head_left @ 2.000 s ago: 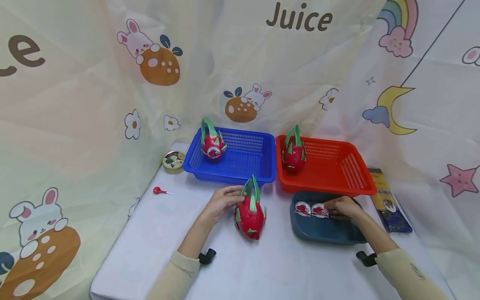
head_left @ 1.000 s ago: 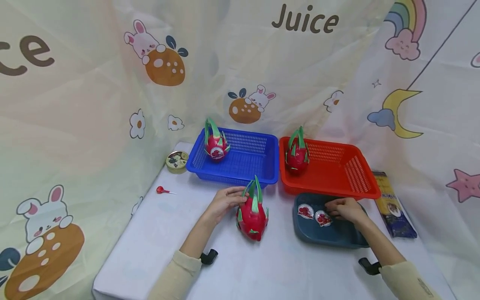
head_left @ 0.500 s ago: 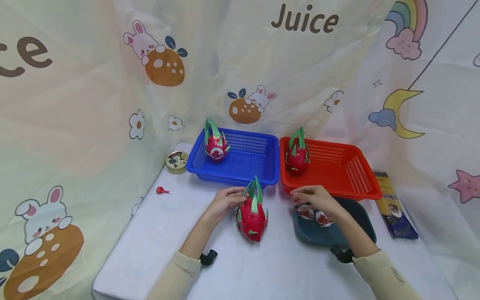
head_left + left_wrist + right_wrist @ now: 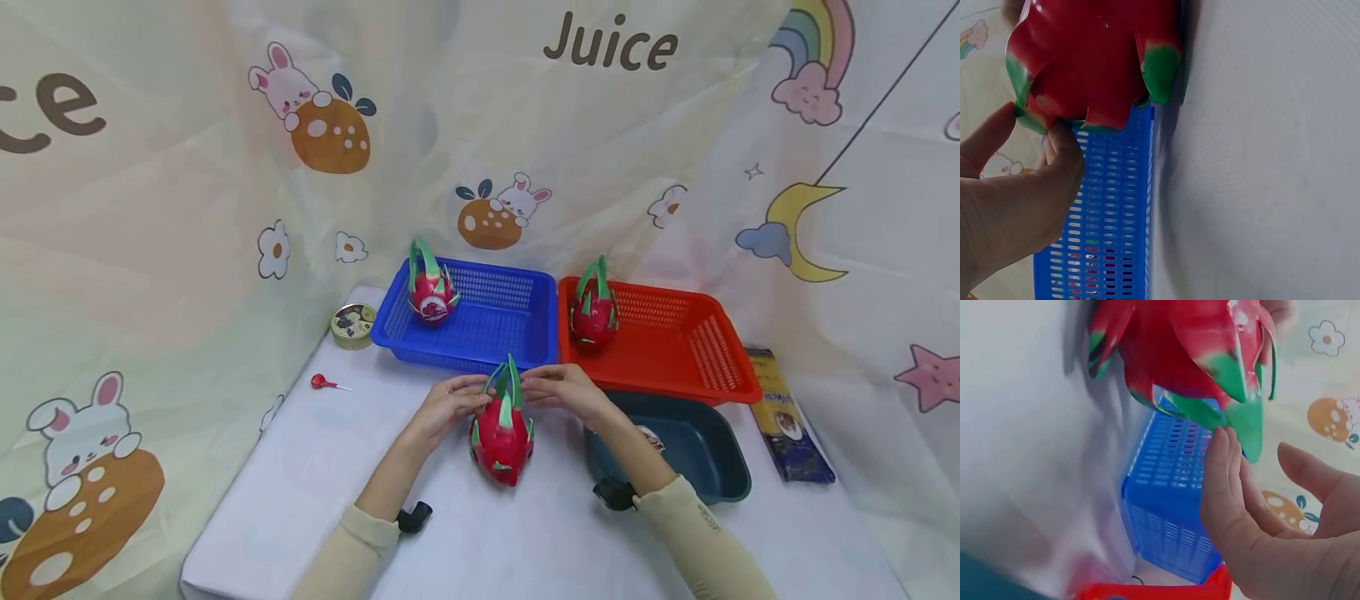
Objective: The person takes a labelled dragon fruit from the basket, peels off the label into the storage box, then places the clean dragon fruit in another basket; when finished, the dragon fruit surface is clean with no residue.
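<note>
A pink-red dragon fruit (image 4: 501, 442) with green leaf tips lies on the white table, its long leaves pointing to the baskets. My left hand (image 4: 450, 402) pinches one of its leaves; in the left wrist view the thumb and fingers (image 4: 1063, 153) meet at the leaf's edge. My right hand (image 4: 566, 390) is on the other side of the leaves. In the right wrist view its fingers (image 4: 1225, 481) are extended close to a leaf tip, thumb apart, nothing between them. A round sticker (image 4: 651, 437) shows in the dark blue-green tray (image 4: 712, 458), partly behind my right forearm.
Behind stand a blue basket (image 4: 487, 325) and a red basket (image 4: 667, 358). One holds a stickered dragon fruit (image 4: 432, 300), the other an unstickered-looking dragon fruit (image 4: 594, 317). A round tin (image 4: 352, 325), a red-headed small tool (image 4: 322, 382) and a yellow-blue packet (image 4: 787, 417) lie at the sides.
My right hand has left the tray of stickers and moved left to the dragon fruit's leaves. My left hand has stayed at the fruit.
</note>
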